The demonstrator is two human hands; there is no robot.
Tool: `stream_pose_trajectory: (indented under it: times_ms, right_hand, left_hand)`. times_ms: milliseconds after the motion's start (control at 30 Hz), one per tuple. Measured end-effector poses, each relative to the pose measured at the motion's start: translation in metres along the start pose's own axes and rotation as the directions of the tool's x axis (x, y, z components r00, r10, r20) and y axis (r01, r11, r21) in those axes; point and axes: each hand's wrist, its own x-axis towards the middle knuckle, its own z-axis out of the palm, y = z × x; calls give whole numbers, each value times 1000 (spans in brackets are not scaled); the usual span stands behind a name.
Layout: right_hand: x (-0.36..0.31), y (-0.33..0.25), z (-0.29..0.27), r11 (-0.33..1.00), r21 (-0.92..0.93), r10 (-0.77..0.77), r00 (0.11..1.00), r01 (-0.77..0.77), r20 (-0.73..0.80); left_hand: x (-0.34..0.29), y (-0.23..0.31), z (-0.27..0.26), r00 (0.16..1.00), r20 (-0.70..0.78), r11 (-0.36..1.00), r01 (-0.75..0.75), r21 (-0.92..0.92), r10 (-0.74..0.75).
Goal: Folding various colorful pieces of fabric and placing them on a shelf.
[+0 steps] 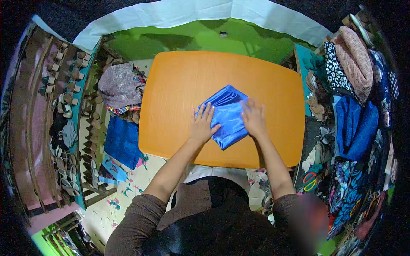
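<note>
A shiny blue satin cloth (229, 123), folded into a small angular bundle with layered pleats at its far edge, lies on an orange-brown table (179, 85). On its left edge rests my left hand (202, 124), palm down, with the fingers stretched out and the thumb spread toward the cloth. My right hand (255, 117) is at the right edge of the same cloth, its fingers extended and slightly smeared by motion. Neither hand grips the fabric.
Scissors (309, 182) with red, yellow and green handles lie on the right among piled fabrics (354, 123). Left of the table are a grey cloth heap (121, 85), dark blue cloth (122, 141) and racks of shoes (70, 87). Scraps litter the floor (121, 194).
</note>
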Motion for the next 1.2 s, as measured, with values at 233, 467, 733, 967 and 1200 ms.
stream_pose_trajectory:
  times_ms: [233,467,733,967,1200]
  right_hand:
    - [-6,-29,-14,956,169,-246,969,240,15]
    - [-9,12,-13,830,243,549,809,-501,-208]
    - [-57,-57,6,-211,849,767,456,-485,451]
    - [-64,-33,1,-241,840,635,576,-485,515]
    - [-110,6,11,-248,871,686,558,-423,467]
  left_hand:
    - [-1,-15,4,999,-35,1000,4,13,-3]
    - [11,-7,-6,999,14,992,33,-119,-32]
    - [33,5,-9,964,47,935,267,-233,-263]
    - [17,28,-10,913,316,817,380,-434,-256]
    - [15,67,-21,948,150,874,316,-370,-280]
